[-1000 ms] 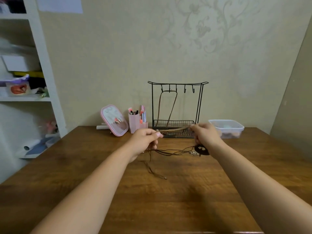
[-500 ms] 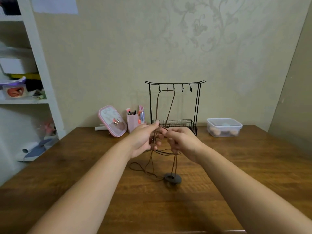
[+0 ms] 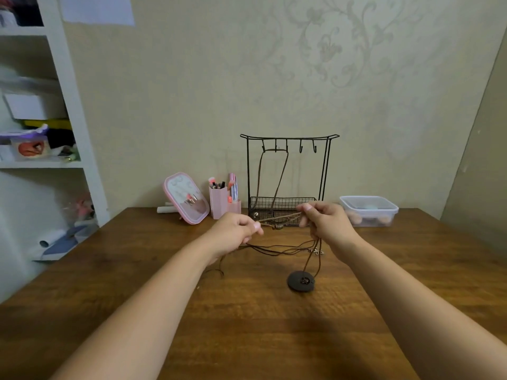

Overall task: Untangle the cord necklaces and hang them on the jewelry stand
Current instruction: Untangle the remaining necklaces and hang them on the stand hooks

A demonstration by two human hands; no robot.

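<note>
A black wire jewelry stand (image 3: 326, 171) stands at the back of the wooden table (image 3: 247, 325), with one brown cord necklace (image 3: 282, 171) hanging from its hooks. My left hand (image 3: 236, 231) and my right hand (image 3: 326, 223) are raised in front of the stand's basket, each pinching one end of a light brown cord (image 3: 279, 217) stretched between them. Dark tangled cords (image 3: 277, 250) sag below the hands. From my right hand a cord drops to a round black pendant (image 3: 300, 281) lying on the table. A small metal charm (image 3: 316, 252) dangles near my right wrist.
A pink framed mirror (image 3: 186, 198) and pink holders with pens (image 3: 219, 200) stand left of the stand. A clear lidded plastic box (image 3: 369, 210) sits to its right. White shelves (image 3: 41, 133) with clutter fill the left side.
My hands, close together half a second ago, have drawn apart and pulled the light brown cord taut. The black pendant has shifted to the right on the table.
</note>
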